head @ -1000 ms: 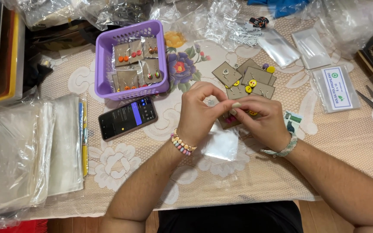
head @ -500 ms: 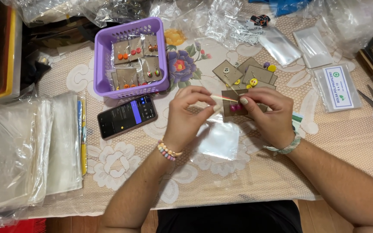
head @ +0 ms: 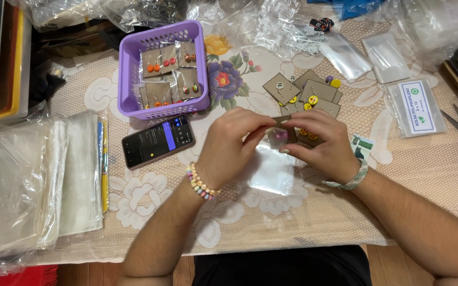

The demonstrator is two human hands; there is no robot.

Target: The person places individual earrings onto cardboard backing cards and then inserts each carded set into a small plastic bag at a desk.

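Hands (head: pixel 229 145) (head: pixel 324 145) | earring card (head: pixel 281 135) now lower, entering clear bag (head: pixel 271 169)

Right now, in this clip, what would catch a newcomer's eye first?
Both hands meet at the middle of the table: the left hand and right hand pinch a small brown earring card over a clear plastic bag. Up left stands a purple basket of bagged earring cards, with a dark phone below it. More loose earring cards lie just beyond the hands.
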